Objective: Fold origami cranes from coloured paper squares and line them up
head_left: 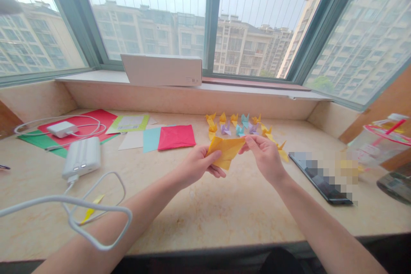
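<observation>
A folded sheet of yellow origami paper (pixel 226 153) is held up between my two hands, over the middle of the stone counter. My left hand (pixel 205 160) grips its left side, thumb on top and fingers beneath. At its upper right corner, my right hand (pixel 261 152) pinches the paper between thumb and fingertips. Just behind it stand several small folded paper cranes (pixel 225 128) in yellow, blue and purple. One yellow crane (pixel 282 153) sits right behind my right hand, partly hidden.
Left lie a red paper packet (pixel 176 137), coloured sheets (pixel 131 123), a white power bank (pixel 82 157), a charger (pixel 62 129) and a looping white cable (pixel 105 246). Right are a phone (pixel 317 177) and a plastic bag-like container (pixel 375 145). A white box (pixel 162 70) stands on the windowsill.
</observation>
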A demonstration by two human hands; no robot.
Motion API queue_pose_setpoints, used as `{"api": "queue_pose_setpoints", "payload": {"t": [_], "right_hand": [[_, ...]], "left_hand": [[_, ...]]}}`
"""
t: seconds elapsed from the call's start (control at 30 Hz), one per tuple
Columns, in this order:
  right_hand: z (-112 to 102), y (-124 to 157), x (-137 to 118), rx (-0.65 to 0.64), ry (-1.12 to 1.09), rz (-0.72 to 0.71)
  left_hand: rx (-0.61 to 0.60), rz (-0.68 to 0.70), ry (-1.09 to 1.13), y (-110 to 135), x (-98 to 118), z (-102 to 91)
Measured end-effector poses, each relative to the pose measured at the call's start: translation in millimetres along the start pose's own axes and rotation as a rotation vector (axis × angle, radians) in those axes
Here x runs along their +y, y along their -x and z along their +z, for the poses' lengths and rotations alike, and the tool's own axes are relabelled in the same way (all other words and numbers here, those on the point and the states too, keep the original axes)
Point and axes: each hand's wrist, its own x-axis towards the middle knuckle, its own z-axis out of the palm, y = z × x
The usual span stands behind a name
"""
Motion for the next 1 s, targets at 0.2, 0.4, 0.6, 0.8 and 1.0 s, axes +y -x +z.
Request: {"api": "queue_pose_setpoints", "payload": {"t": [0.2, 0.4, 0.6, 0.8, 1.0], "right_hand": [[-4, -2, 1, -0.169, -0.037, 0.034], [-4, -1, -3, -0.124, -0.037, 0.054], [-3, -2, 2, -0.084, -0.103, 0.075], [-9, -6, 8, 0.065, -0.093, 0.054], [-4, -2, 0, -0.118, -0.058, 0.016]], "left_hand": [[0.007, 0.006, -0.032, 0, -1, -1.8], [-0.045, -0.017, -0.048, 1, 0, -0.4], [-0.067, -0.001, -0.058, 2, 3, 0.8], [-0.043, -0.007, -0.071, 1, 2, -2.6], [-0.023, -0.001, -0.051, 0, 0, -6.6]]}}
